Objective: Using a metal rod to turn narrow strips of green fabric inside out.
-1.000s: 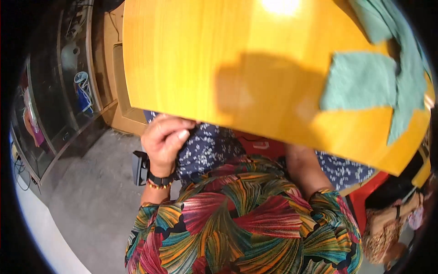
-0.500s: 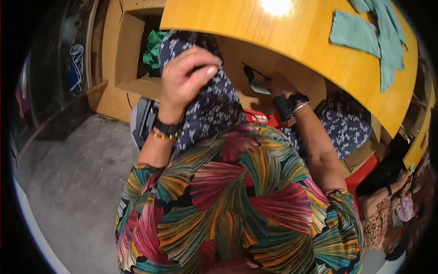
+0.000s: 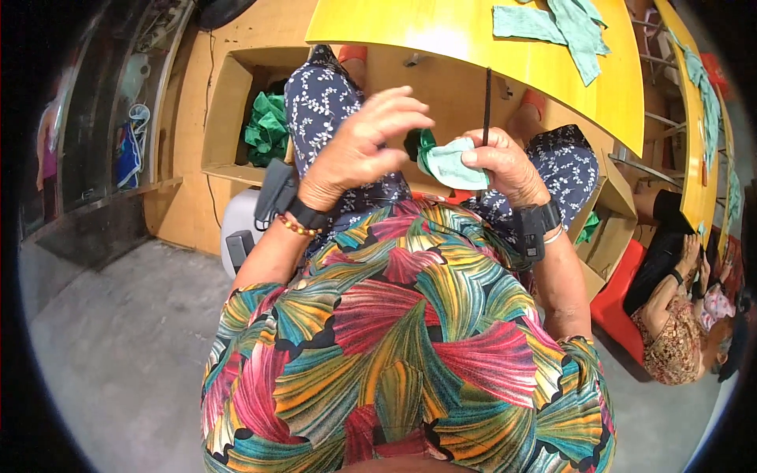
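Observation:
My right hand (image 3: 509,165) grips a small pale green cloth piece (image 3: 453,164) together with a thin black stick (image 3: 487,102), which points up toward the table edge. A darker green scrap (image 3: 421,144) shows at the cloth's left end; whether it is joined to the cloth I cannot tell. To the left, my left hand (image 3: 367,142) hangs in the air with its fingers apart and nothing in them, close to the cloth but not touching it. Both hands are above my lap, between my knees in dark flowered trousers (image 3: 319,102).
Ahead, a yellow table (image 3: 441,31) carries pale green cloth strips (image 3: 552,27). Left of my leg, a cardboard box (image 3: 217,118) holds crumpled green material (image 3: 268,130); another box (image 3: 619,205) stands at right. Farther right, a person (image 3: 670,323) sits by a red seat (image 3: 623,296) at another table.
My right hand has come up and nearer with the cloth and stick. The left hand has shifted right toward it, its fingers now more spread. The whole view has tilted.

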Tool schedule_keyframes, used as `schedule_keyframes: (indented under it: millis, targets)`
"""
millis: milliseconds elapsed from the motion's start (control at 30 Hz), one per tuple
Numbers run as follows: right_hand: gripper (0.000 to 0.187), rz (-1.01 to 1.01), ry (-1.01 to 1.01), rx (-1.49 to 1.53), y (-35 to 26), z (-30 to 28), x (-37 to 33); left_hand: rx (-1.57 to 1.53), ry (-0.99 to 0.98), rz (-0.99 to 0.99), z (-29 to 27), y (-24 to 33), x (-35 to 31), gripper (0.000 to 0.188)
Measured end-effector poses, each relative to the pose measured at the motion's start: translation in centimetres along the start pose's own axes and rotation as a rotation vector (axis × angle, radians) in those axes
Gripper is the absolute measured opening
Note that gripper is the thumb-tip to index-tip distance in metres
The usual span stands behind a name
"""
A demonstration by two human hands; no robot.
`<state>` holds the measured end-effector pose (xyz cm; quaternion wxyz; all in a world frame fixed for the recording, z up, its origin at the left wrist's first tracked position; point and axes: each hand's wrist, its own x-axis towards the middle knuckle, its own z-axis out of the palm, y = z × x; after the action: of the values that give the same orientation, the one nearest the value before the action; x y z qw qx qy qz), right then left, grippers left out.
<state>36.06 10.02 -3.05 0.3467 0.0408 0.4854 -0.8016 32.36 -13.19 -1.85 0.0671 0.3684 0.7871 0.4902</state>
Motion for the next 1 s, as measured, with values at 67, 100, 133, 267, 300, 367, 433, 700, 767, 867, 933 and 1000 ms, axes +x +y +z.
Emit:
schedule_keyframes:
  millis: [67,100,133,267,300,367,433,700,767,867,933,1000]
  targets:
    - [0.022,0.013,-0.04,0.065,-0.5,0.2,0.4,-0.029,-0.015,0.077,0.8,1.1,0.7,0.04]
    - [0.021,-0.04,-0.042,0.119,-0.8,0.4,0.7,-0.038,0.01,0.12,1.1,1.1,1.0,0.035]
    - [0.019,-0.092,-0.046,0.171,-1.1,0.6,1.0,-0.028,0.011,0.126,1.1,1.1,1.1,0.035]
    - [0.019,-0.042,-0.066,0.258,-2.3,1.1,1.2,-0.325,0.133,-0.014,1.0,2.2,1.2,0.018]
    - [0.028,-0.103,0.03,0.199,-2.0,1.3,1.6,-0.524,0.212,-0.171,1.3,2.4,0.9,0.018]
    - [0.032,-0.16,0.11,0.059,-2.5,1.6,1.7,-1.048,0.37,-0.39,2.1,2.0,0.9,0.019]
    - [0.04,-0.29,0.287,-0.238,-3.0,2.1,1.6,-1.252,0.472,-0.38,1.7,1.2,1.2,0.019]
    - [0.018,-0.459,0.427,-0.8,-1.7,2.3,-0.4,-1.433,0.573,-0.406,-1.0,-1.3,1.2,0.028]
    - [0.017,-0.463,0.435,-0.865,-2.2,2.8,0.0,-1.5,0.572,-0.367,-0.7,-2.0,1.5,0.026]
    - [0.017,-0.452,0.438,-0.929,-2.4,3.0,-0.1,-1.536,0.592,-0.263,0.1,-2.0,1.7,0.02]
    - [0.017,-0.444,0.435,-0.926,-2.2,2.9,0.3,-1.51,0.659,-0.321,0.3,-2.0,1.7,0.018]
    - [0.017,-0.414,0.458,-0.885,-1.7,2.6,0.5,-1.551,0.621,-0.31,0.3,-2.1,1.9,0.019]
